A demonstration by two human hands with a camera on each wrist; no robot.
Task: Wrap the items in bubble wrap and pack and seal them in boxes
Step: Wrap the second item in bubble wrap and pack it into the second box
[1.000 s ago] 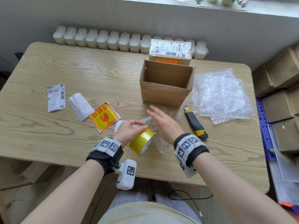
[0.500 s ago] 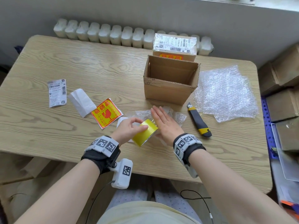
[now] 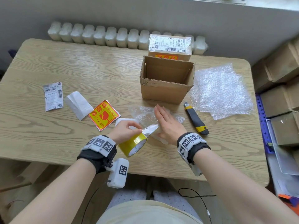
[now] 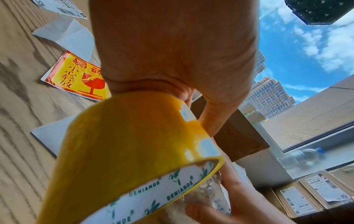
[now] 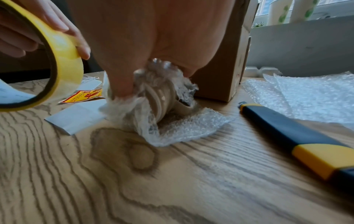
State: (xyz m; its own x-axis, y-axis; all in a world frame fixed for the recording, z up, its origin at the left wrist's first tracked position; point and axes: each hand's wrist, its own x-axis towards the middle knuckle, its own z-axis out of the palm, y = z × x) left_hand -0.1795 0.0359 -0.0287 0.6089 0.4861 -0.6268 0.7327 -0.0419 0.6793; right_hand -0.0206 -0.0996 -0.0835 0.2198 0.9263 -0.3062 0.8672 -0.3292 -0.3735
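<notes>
My left hand (image 3: 125, 130) grips a yellow tape roll (image 3: 132, 145) (image 4: 134, 159) (image 5: 61, 60) just above the table's near side. A clear strip of tape (image 3: 149, 129) runs from the roll to the bubble-wrapped item (image 3: 144, 114) (image 5: 153, 97). My right hand (image 3: 167, 122) lies flat on that bundle with straight fingers, pressing it to the table; its thumb (image 5: 118, 80) pushes on the wrap. An open, empty cardboard box (image 3: 166, 81) stands right behind the bundle. Spare bubble wrap sheets (image 3: 221, 91) lie to the right of the box.
A utility knife (image 3: 195, 118) lies right of my right hand. A fragile sticker (image 3: 103, 114), white backing papers (image 3: 77, 104) and a shipping label (image 3: 52, 96) lie to the left. A sealed, labelled box (image 3: 169, 46) stands behind the open one. Stacked cartons (image 3: 281, 88) stand beside the table's right edge.
My left hand has drawn the roll back towards me, pulling out a strip of tape. My right hand came down flat onto the wrapped bundle.
</notes>
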